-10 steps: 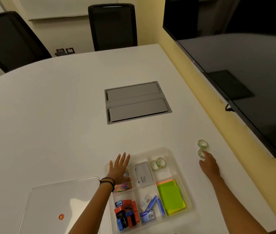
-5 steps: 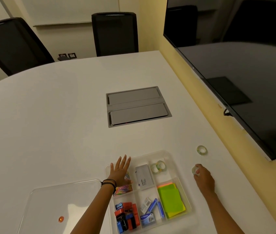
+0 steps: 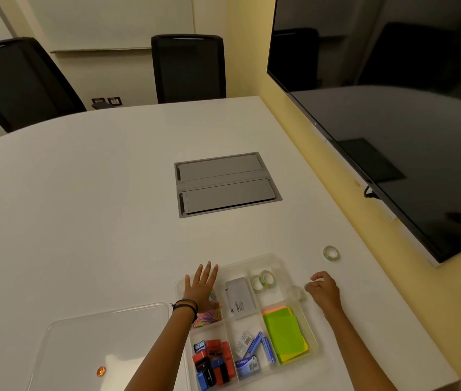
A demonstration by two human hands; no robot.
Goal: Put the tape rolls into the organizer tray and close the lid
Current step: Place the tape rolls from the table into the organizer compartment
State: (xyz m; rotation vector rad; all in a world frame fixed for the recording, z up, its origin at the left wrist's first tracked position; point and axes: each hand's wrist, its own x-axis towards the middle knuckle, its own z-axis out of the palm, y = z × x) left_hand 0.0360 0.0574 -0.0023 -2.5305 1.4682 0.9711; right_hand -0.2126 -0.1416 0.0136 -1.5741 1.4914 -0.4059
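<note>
Two hands in play: our left hand [image 3: 199, 289] lies flat, fingers spread, on the organizer tray [image 3: 312, 338]'s near-left corner, likely pinning it, while our right hand [image 3: 322, 290] has its grip clamped on a tape roll [image 3: 301, 292] right at the tray's right wall. Two rolls [image 3: 263, 281] already sit in the far-right compartment, lid [image 3: 105, 345] lies off to the left. Last roll [image 3: 331, 253] sits farther out on open table [image 3: 96, 207], clear of the right edge; easy reach.

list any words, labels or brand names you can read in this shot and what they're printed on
"comlin", roughly, blurred: on the flat grey box in the clear plastic organizer tray.
Too blurred to read: white lettering on the small blue box.
Too small to read: barcode labels on the small white packets.
Nothing readable elsewhere.
</note>
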